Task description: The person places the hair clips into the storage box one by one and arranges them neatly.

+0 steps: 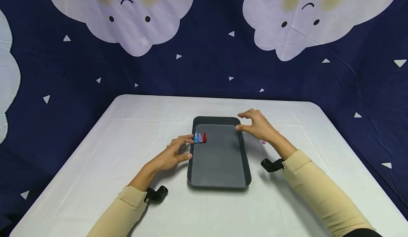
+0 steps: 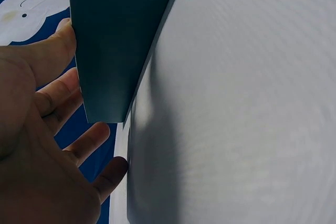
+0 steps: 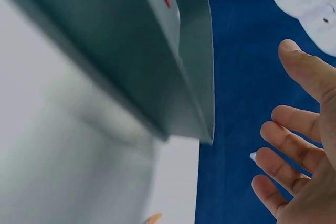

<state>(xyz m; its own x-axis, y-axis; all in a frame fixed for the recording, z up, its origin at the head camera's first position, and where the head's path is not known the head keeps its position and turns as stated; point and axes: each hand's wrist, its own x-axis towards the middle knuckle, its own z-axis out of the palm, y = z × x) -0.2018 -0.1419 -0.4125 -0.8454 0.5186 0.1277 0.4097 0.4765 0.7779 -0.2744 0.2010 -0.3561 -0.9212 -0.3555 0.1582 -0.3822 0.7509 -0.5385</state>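
Note:
A dark grey rectangular tray (image 1: 220, 175) lies on the table. Inside, near its left wall, a blue hair clip (image 1: 196, 138), a purple hair clip (image 1: 200, 138) and a red hair clip (image 1: 205, 137) stand side by side in a row. My left hand (image 1: 173, 155) is at the tray's left edge, thumb and fingertips right at the rim, fingers spread and loosely bent. By the far right corner my right hand (image 1: 256, 125) hovers with thumb and fingers apart. In the right wrist view, that right hand (image 3: 302, 145) holds nothing and stands clear of the tray wall (image 3: 194, 77).
A small pink item (image 1: 263, 142) lies on the table right of the tray, partly covered by the right forearm. The right wrist view shows an orange tip (image 3: 153, 218) at its bottom edge. A white cloth covers the table (image 1: 95, 180); behind it hangs a dark blue cloud-patterned curtain (image 1: 216, 60).

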